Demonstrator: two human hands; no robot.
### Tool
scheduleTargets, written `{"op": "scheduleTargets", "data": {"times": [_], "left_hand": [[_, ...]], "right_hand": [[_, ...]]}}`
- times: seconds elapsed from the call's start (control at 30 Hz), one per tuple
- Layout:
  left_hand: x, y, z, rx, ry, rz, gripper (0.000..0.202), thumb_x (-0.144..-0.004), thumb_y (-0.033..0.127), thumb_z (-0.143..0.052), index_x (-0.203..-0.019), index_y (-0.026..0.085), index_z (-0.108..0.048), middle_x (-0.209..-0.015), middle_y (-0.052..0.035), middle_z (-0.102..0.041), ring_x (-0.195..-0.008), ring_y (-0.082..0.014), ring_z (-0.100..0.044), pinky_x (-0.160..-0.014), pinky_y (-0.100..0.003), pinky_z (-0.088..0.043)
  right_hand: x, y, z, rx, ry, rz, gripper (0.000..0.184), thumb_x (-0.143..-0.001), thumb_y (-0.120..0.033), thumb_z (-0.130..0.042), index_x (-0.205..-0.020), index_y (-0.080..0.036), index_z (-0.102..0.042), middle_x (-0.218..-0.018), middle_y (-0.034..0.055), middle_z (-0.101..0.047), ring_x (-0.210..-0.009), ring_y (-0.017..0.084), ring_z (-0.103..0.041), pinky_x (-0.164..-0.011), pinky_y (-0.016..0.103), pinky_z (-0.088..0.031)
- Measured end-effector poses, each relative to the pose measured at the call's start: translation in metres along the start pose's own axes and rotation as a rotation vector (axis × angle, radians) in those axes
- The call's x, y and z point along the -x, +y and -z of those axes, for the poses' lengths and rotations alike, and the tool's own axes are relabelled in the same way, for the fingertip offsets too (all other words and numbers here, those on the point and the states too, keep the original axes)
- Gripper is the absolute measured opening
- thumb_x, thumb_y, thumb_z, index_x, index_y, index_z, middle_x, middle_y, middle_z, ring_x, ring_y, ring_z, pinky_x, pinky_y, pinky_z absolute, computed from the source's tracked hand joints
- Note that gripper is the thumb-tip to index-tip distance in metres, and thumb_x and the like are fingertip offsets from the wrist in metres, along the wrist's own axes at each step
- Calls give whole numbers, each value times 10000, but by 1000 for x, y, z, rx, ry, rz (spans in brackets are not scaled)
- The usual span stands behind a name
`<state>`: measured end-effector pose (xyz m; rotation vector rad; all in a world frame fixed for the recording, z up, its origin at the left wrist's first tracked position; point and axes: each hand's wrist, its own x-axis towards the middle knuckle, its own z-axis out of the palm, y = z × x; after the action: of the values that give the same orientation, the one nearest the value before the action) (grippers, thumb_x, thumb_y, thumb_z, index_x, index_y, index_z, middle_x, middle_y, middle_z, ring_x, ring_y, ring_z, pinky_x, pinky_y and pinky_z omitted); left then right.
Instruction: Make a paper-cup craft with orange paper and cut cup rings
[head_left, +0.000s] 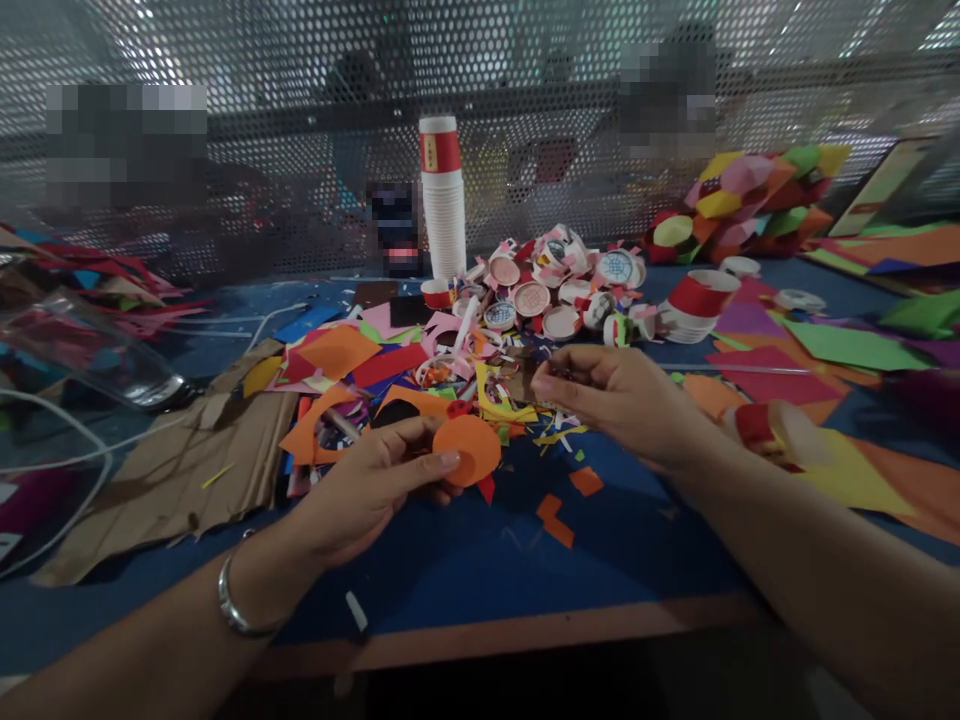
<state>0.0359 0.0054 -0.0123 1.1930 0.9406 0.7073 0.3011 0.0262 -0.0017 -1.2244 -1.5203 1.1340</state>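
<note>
With the orange paper disc [475, 443] pinched in our left hand [367, 478] above the blue desk [435, 580], we should press lightly to avoid creases, our right hand [634, 400] (curled, whether empty we cannot tell) near yellow paper strips [504, 408].

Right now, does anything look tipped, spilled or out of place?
Yes: a red-and-white paper cup lies on its side by the right forearm, unlike the upright tower of stacked cups; loose orange paper scraps litter the blue tabletop.
</note>
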Motion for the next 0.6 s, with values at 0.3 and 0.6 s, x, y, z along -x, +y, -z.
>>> {"op": "scheduleTargets", "data": {"times": [0.3,0.6], "left_hand": [[-2,1,6,-212,33,-118,239,-835,262,-806,-1056,176,-774,-923,-54,-764,-685,-119,-636,-536,-200,-472],[1,-3,12,-454,94,-365,326,-819,74,-735,-1056,274,-839,-1090,-42,-754,-1048,-199,-693,-856,-284,-546]], "right_hand": [[6,-21,33,107,165,34,326,-891,-500,-772,-914,-187,-683,-655,-70,-440,-548,94,-315,-528,324,-203],[22,-16,48,391,166,104,422,-881,-614,-758,-879,-195,-707,-831,26,-641,-769,179,-529,-704,338,-400]]}}
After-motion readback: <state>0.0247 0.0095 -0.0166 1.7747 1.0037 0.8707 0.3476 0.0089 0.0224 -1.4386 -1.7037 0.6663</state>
